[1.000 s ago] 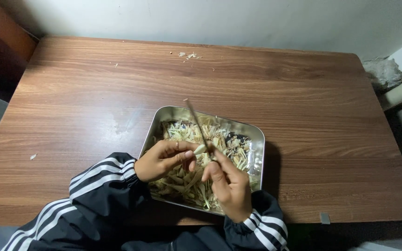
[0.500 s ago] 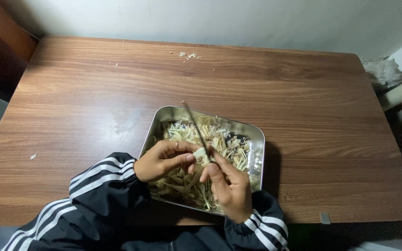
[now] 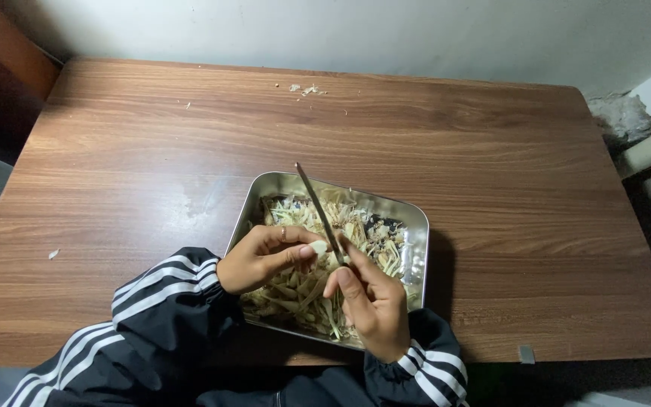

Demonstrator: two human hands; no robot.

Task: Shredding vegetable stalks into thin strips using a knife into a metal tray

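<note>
- The left hand [image 3: 261, 256] pinches a small pale clove [image 3: 318, 246] between thumb and fingertips, closed tight on it, just above the metal tray [image 3: 416, 252].
- The right hand [image 3: 371, 301] is clamped around the handle of a thin knife [image 3: 318, 211], whose blade angles up and away over the tray and meets the clove close to the left thumb.
- The blade works right beside the thumb; a slip on so small a piece could likely nick the fingertip.
- The clove is tiny and probably slick, so it could pop out of the pinch and drop among the peelings [image 3: 303, 290] heaped in the tray, where it would be hard to find.
- The tray sits near the tabletop [image 3: 152, 151] front edge; a push from a forearm could shove it off.
- Against half a second ago, little differs: both hands stay in the same place, and the knife tip tilts only slightly.
- Scraps [image 3: 307, 90] lie at the far edge as before.
</note>
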